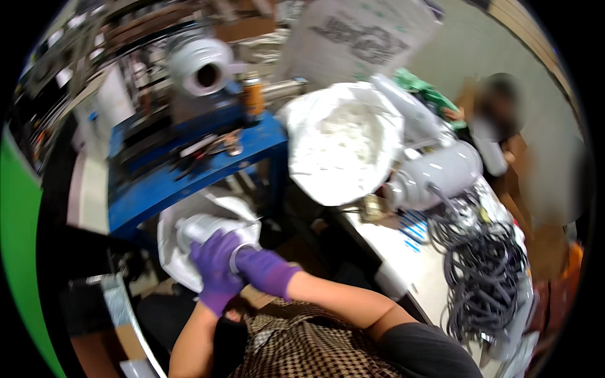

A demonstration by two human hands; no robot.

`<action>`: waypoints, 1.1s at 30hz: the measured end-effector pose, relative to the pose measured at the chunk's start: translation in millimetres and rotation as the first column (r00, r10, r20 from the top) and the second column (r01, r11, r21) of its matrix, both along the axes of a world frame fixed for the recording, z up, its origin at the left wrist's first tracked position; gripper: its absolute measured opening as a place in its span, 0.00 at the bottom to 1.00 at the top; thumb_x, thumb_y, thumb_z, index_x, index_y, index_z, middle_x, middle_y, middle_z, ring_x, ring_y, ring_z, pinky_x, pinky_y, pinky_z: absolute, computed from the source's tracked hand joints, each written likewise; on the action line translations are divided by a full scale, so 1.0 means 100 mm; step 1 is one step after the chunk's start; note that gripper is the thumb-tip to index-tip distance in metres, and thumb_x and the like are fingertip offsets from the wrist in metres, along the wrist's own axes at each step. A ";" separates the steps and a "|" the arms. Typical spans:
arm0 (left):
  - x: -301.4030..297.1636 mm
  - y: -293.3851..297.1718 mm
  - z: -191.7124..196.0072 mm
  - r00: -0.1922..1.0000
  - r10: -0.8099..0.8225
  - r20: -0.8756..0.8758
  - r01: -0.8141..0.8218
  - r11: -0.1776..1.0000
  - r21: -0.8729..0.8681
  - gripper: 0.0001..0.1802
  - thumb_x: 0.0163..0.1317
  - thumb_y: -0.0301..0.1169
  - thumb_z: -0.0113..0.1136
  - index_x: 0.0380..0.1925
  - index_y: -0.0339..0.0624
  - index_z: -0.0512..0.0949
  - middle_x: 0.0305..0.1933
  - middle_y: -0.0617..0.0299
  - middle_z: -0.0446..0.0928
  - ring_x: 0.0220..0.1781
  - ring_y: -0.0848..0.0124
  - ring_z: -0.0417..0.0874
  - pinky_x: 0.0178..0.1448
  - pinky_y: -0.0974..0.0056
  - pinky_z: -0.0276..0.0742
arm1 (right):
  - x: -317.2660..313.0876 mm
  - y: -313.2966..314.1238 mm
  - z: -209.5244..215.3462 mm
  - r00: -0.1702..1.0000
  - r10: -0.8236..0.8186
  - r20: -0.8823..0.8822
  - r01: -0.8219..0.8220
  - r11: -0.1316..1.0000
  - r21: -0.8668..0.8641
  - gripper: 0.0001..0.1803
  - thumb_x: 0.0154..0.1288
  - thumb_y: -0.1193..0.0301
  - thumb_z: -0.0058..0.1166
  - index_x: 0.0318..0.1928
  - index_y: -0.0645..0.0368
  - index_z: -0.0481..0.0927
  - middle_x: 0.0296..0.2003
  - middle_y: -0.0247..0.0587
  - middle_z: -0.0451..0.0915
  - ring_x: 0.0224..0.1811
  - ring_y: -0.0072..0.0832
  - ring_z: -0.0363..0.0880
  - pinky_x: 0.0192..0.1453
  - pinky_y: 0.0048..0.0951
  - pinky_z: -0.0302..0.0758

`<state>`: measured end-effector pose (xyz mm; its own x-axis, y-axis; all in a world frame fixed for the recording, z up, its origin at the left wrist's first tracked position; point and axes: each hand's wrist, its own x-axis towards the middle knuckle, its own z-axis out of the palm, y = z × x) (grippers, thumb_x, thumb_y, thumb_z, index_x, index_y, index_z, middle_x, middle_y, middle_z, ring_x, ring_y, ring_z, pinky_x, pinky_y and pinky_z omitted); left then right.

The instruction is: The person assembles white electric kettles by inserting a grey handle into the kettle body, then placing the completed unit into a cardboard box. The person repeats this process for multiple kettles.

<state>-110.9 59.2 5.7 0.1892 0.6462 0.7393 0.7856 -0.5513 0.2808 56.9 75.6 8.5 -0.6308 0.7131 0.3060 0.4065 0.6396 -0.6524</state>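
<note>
My left hand, in a purple glove, is closed on a white bottle-shaped plastic housing with a narrower far end. A pale ring-like rim shows at its near end. My right hand, also gloved in purple, is right at this rim, its fingers hidden behind the rim and my left hand. Whether they grip or reach inside cannot be seen. Beneath and around the housing is an open white bag, in front of my lap. Motion blur softens the hands and the housing.
Ahead stands a blue bench with a similar white housing, an orange spray can and small tools. A white sack holds many white parts. Grey hoses and a large housing cover the right table. Another person works beyond it.
</note>
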 end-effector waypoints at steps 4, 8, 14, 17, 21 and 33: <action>0.00 -0.16 -0.05 0.999 -0.008 -0.051 0.005 0.999 -0.050 0.27 0.58 0.44 0.67 0.56 0.46 0.80 0.60 0.55 0.81 0.68 0.51 0.77 0.73 0.43 0.59 | -0.05 -0.29 0.04 0.994 -0.022 0.104 0.017 0.999 0.044 0.16 0.61 0.73 0.56 0.50 0.62 0.79 0.45 0.56 0.80 0.50 0.51 0.81 0.54 0.45 0.78; 0.02 -0.37 0.05 0.992 -0.062 -0.108 0.046 0.988 -0.149 0.32 0.55 0.48 0.71 0.57 0.46 0.78 0.64 0.56 0.78 0.70 0.51 0.75 0.78 0.35 0.49 | 0.28 -0.58 0.18 0.964 0.042 -0.264 -0.058 0.997 -0.055 0.11 0.65 0.74 0.56 0.47 0.61 0.82 0.46 0.50 0.82 0.50 0.48 0.82 0.56 0.43 0.78; -0.30 -0.71 0.12 0.988 -0.111 -0.106 0.122 0.987 0.105 0.36 0.47 0.58 0.78 0.50 0.52 0.75 0.53 0.62 0.74 0.65 0.52 0.73 0.77 0.23 0.48 | 2.31 -0.94 0.58 0.758 -0.544 -0.360 0.608 0.789 0.090 0.17 0.56 0.78 0.69 0.48 0.58 0.85 0.41 0.41 0.84 0.45 0.41 0.84 0.52 0.40 0.81; -0.22 -0.78 -0.01 0.862 -0.320 -0.394 0.357 0.934 0.023 0.18 0.53 0.56 0.71 0.38 0.64 0.81 0.47 0.74 0.76 0.61 0.68 0.75 0.76 0.29 0.56 | 3.28 -1.02 0.22 0.439 -0.856 -0.275 0.893 0.380 0.241 0.13 0.59 0.72 0.70 0.46 0.55 0.88 0.42 0.45 0.85 0.44 0.41 0.83 0.49 0.37 0.81; -0.09 -0.77 -0.52 0.726 -0.319 -0.609 0.439 0.897 0.053 0.21 0.53 0.47 0.70 0.49 0.80 0.80 0.52 0.88 0.76 0.56 0.80 0.76 0.73 0.40 0.63 | 3.68 -0.97 -0.09 0.376 -0.925 0.061 0.915 0.381 0.134 0.16 0.58 0.68 0.72 0.48 0.55 0.89 0.42 0.45 0.84 0.46 0.41 0.83 0.49 0.38 0.80; 0.74 -0.16 -0.01 0.547 -0.455 -0.703 0.645 0.764 0.007 0.30 0.64 0.31 0.59 0.64 0.78 0.75 0.68 0.85 0.75 0.68 0.84 0.75 0.80 0.56 0.53 | 3.54 -0.97 -0.07 0.419 -0.893 -0.161 0.864 0.339 0.371 0.06 0.53 0.74 0.71 0.32 0.55 0.86 0.36 0.39 0.83 0.41 0.39 0.81 0.45 0.39 0.78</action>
